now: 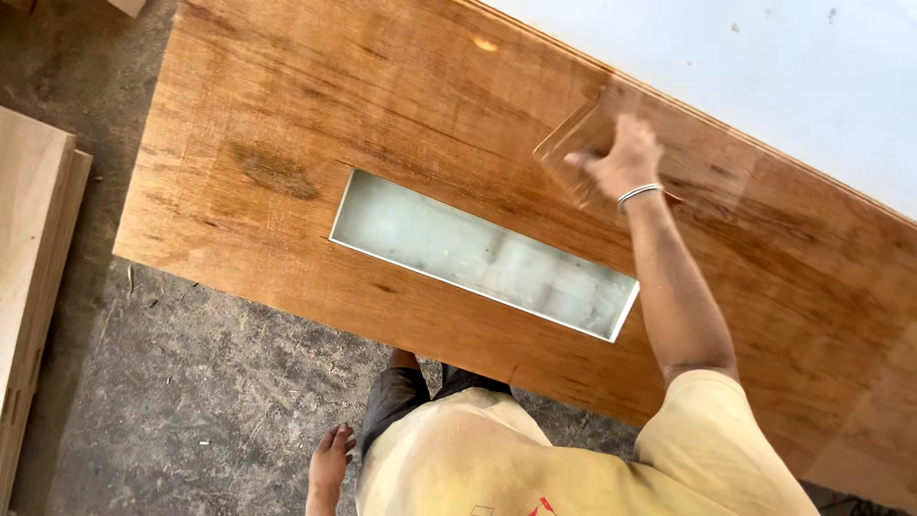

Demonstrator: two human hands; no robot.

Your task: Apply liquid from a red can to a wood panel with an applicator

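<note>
One head view, looking straight down, shows a person in a pale yellow shirt standing at the near edge of a large plywood panel with an orange-brown stained face. The right hand is stretched out over the panel with its grip clenched on a small flat wooden block, which lies flat against the panel surface near the far edge; both hand and block are motion-blurred, so the exact finger placement cannot be told. A thin metal bangle circles the right wrist. Just left of the forearm, toward the middle of the panel, a long rectangular cut-out with pale edges runs diagonally across the sheet, and a greyish surface shows through it. A darker stain patch marks the wood well to the left of the cut-out. The left hand hangs beside the body below the panel's near edge, its grip released, fingers loosely curled and touching nothing. Beyond the far edge of the panel lies a white sheet, occupying the upper right corner. Under the panel is a dusty grey concrete floor, and at the left border a stack of pale plywood boards stands on that floor, well apart from both hands.
</note>
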